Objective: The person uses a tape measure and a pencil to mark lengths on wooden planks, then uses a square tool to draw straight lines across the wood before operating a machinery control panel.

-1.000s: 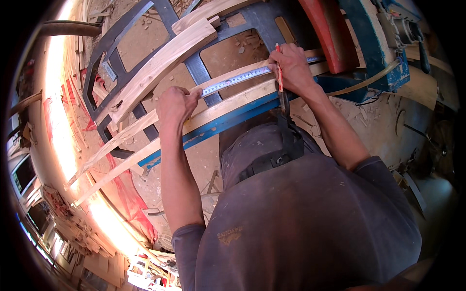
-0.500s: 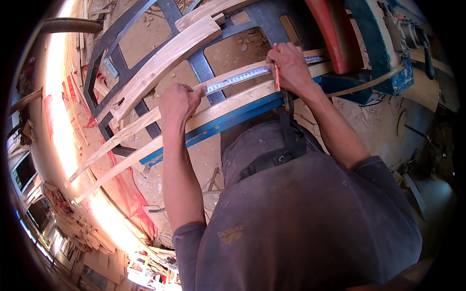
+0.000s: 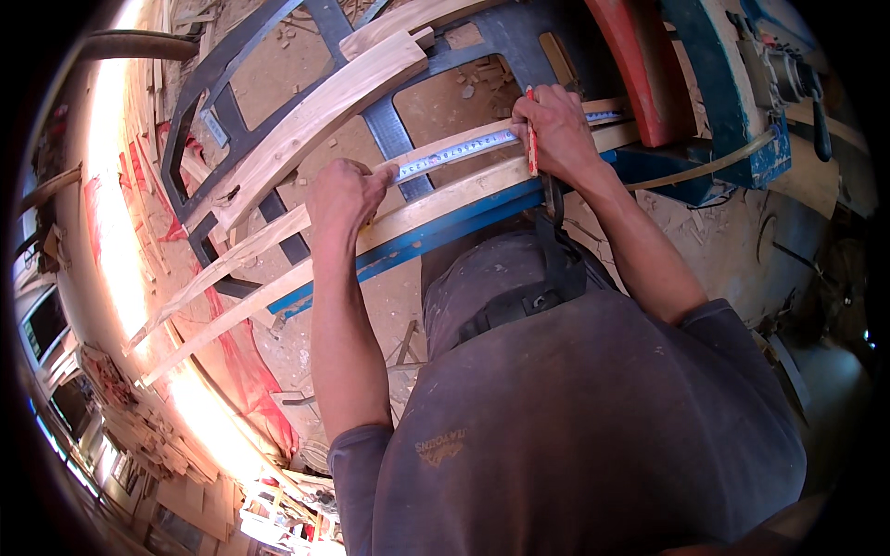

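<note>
Now the left hand (image 3: 345, 196) pins the white steel tape measure (image 3: 454, 153) on the long pale wooden strip (image 3: 436, 199) along the blue metal frame's (image 3: 445, 232) near edge; the right hand (image 3: 554, 130) grips a red pencil (image 3: 531, 130) upright against it. Both hands stay put since earlier.

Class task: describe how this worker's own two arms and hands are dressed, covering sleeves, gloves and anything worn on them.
Both hands, left hand and right hand, are bare, with no gloves. The forearms are uncovered too. Short sleeves of a dusty grey-blue T-shirt end above the elbows. No watch, rings or bands show on either wrist.
</note>
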`<state>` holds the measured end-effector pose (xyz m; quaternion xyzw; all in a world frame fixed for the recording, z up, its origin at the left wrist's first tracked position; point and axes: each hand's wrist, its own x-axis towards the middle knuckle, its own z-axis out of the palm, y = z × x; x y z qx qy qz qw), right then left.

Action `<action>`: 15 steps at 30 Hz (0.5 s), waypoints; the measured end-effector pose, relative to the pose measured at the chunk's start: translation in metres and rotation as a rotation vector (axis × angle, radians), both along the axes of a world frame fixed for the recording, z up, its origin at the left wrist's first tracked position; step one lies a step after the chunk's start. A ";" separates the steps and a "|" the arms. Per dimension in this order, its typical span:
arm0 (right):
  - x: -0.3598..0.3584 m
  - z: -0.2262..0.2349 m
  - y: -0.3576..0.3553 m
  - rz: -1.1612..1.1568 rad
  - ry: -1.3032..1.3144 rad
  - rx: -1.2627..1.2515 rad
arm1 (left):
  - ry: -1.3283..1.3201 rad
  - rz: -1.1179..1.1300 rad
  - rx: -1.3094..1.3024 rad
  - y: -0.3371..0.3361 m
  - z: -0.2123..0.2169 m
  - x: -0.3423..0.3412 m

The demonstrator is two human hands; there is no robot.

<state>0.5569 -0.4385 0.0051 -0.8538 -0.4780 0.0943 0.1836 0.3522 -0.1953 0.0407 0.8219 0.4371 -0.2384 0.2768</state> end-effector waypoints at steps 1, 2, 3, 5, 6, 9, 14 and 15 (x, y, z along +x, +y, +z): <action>0.000 0.001 0.000 -0.002 0.003 -0.007 | 0.000 0.002 0.001 0.000 0.000 0.000; 0.000 0.001 0.001 -0.003 0.006 -0.013 | -0.004 0.000 0.008 -0.001 0.000 0.000; 0.000 0.002 0.001 -0.005 0.009 -0.020 | -0.008 0.000 0.016 -0.001 -0.001 -0.001; 0.000 0.002 0.002 -0.008 0.017 -0.025 | -0.008 -0.004 0.026 -0.001 -0.001 -0.001; 0.000 0.002 0.002 -0.009 0.021 -0.029 | -0.005 -0.007 0.027 -0.002 -0.001 -0.001; 0.000 -0.001 0.001 -0.003 -0.009 0.026 | -0.002 -0.010 0.017 -0.002 0.000 -0.001; 0.000 -0.002 0.000 -0.002 0.001 0.038 | 0.001 -0.003 0.013 -0.002 -0.001 -0.001; 0.000 -0.002 0.000 -0.003 0.002 0.042 | -0.001 -0.004 0.014 -0.002 -0.001 0.000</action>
